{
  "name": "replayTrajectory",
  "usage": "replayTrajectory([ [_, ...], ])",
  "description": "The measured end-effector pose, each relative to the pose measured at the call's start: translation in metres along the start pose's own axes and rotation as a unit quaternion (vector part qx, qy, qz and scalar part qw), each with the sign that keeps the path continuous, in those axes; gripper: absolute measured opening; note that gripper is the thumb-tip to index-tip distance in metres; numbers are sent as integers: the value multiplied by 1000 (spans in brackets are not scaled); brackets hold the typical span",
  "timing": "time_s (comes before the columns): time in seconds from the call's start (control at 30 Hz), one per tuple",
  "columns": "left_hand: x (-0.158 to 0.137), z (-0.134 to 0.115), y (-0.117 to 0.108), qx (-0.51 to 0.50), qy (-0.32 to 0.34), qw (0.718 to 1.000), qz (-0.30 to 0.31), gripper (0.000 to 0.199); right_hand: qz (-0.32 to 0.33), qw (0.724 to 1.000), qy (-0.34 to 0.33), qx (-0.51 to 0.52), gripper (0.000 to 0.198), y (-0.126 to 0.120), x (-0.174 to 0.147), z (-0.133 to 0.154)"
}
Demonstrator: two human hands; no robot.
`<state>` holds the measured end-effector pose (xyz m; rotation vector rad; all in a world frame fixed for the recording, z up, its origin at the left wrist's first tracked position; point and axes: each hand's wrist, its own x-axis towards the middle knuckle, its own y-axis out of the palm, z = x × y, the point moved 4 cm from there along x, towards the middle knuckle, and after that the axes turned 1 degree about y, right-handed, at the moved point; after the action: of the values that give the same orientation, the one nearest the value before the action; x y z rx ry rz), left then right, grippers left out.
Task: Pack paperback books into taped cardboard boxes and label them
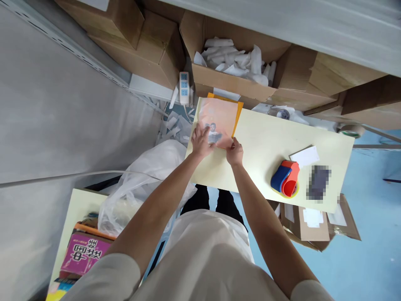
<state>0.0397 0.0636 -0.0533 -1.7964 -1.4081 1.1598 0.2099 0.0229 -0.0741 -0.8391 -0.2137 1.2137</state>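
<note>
A thin pale pink cover-like sheet (pixel 219 113) with a small printed figure lies on the left end of the cream table (pixel 260 138). Under it an orange-yellow flat piece (pixel 238 115) shows along the top and right edges. My left hand (pixel 201 141) rests flat on the pink sheet's lower left, fingers spread. At the lower right corner, my right hand (pixel 234 152) pinches the sheet's edge between thumb and fingers. Whether it also grips the orange-yellow piece, I cannot tell.
A red and blue tape dispenser (pixel 285 179), white slips (pixel 304 156) and a pixelated dark object (pixel 318 182) lie at the right. Behind stands a carton (pixel 232 81) of white paper rolls, beside a power strip (pixel 184 88). Books (pixel 84 253) and a plastic bag (pixel 125 205) are lower left.
</note>
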Motion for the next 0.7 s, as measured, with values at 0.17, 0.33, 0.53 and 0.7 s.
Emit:
replayTrajectory([
  [0.17,-9,-7,-12,5,-2,1000,4,80,21,996,37,75,64,-12,-9,-14],
  [0.33,-38,-23,-26,-20,10,1000,-18,66,59,991,33,114,64,-34,-33,-30],
  [0.53,-120,-31,-31,-65,5,995,-72,51,156,980,-3,126,60,-70,-75,-55],
  [0.7,-224,-26,-25,-132,-35,985,-108,40,240,960,-61,130,48,-92,-111,-73],
])
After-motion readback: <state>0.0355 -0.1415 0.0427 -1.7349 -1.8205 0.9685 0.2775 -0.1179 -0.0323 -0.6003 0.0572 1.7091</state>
